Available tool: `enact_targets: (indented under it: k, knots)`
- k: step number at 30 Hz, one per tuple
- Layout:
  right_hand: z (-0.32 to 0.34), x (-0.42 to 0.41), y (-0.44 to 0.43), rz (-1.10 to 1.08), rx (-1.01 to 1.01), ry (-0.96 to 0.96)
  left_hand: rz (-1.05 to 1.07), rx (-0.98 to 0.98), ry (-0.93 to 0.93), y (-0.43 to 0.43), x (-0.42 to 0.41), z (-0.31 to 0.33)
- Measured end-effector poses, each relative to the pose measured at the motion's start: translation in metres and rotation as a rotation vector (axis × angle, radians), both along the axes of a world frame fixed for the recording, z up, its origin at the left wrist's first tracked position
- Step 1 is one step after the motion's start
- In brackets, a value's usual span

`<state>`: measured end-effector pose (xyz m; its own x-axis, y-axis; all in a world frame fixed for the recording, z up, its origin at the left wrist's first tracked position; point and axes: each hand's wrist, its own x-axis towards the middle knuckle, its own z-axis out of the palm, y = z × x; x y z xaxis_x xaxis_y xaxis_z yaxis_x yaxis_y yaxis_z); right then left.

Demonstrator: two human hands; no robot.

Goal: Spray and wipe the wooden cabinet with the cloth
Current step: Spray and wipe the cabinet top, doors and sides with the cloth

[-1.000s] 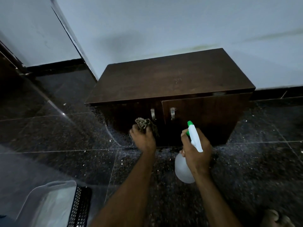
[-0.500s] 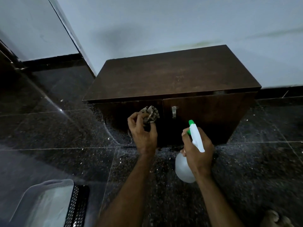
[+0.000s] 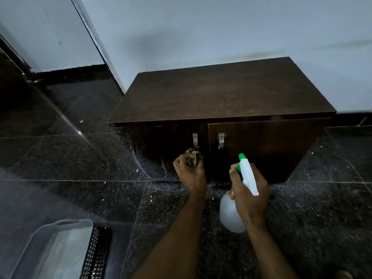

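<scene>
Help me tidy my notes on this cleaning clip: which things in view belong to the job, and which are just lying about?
Part of the job:
- dark brown wooden cabinet
- crumpled brownish cloth, bunched in the left hand
- translucent white spray bottle with green nozzle, in the right hand

Just lying about:
- clear plastic tub, lower left
- black perforated basket beside it

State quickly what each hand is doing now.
Left hand: closed on crumpled brownish cloth.
Right hand: closed on translucent plastic spray bottle.
</scene>
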<state>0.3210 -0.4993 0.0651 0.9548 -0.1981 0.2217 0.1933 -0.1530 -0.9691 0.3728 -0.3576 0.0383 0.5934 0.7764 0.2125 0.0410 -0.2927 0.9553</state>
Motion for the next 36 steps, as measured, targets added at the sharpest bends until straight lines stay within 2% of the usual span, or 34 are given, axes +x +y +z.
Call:
enact_targets:
  k: [2,4,8,12,15,17,20,21,22,26,29,30,32,34,36]
  knots:
    - [0.003,0.002,-0.001,-0.002,0.01,-0.013,-0.007,-0.053,-0.047,0.004,-0.009,0.004]
    - [0.005,0.004,0.002,-0.011,0.005,-0.013,-0.001,-0.005,-0.16,0.004,-0.012,0.028]
    - [0.005,0.004,0.013,0.001,-0.006,0.002,-0.098,0.282,-0.349,0.001,0.0,0.077]
    - [0.009,0.005,0.026,0.019,0.01,-0.007,-0.225,0.513,-0.266,0.025,0.007,0.07]
    - [0.012,0.009,0.03,0.027,0.018,-0.026,-0.159,0.553,-0.25,0.048,0.008,0.062]
    - [0.017,0.008,0.029,0.025,0.019,-0.036,-0.036,0.497,-0.266,0.058,0.006,0.058]
    - [0.026,0.008,0.028,0.028,0.025,-0.067,0.254,0.124,-0.324,0.056,0.013,0.061]
    - [0.029,0.008,0.027,0.025,0.021,-0.077,0.282,0.049,-0.348,0.048,0.016,0.066]
    - [0.031,0.008,0.027,0.025,0.017,-0.084,0.248,0.051,-0.362,0.039,0.017,0.071]
    - [0.035,0.01,0.034,0.038,0.019,-0.06,-0.148,0.398,-0.288,0.027,0.005,0.069]
    - [0.036,0.01,0.04,0.054,0.016,-0.054,-0.17,0.487,-0.247,0.061,0.006,0.06]
    - [0.037,0.01,0.042,0.061,0.022,-0.053,-0.127,0.475,-0.268,0.073,0.004,0.059]
    - [0.038,0.007,0.047,0.08,0.037,-0.04,0.09,0.369,-0.326,0.097,0.001,0.056]
    - [0.039,0.005,0.049,0.105,0.047,-0.025,0.383,0.163,-0.366,0.124,0.007,0.056]
    - [0.039,0.004,0.052,0.127,0.039,-0.016,0.539,-0.045,-0.378,0.139,0.016,0.062]
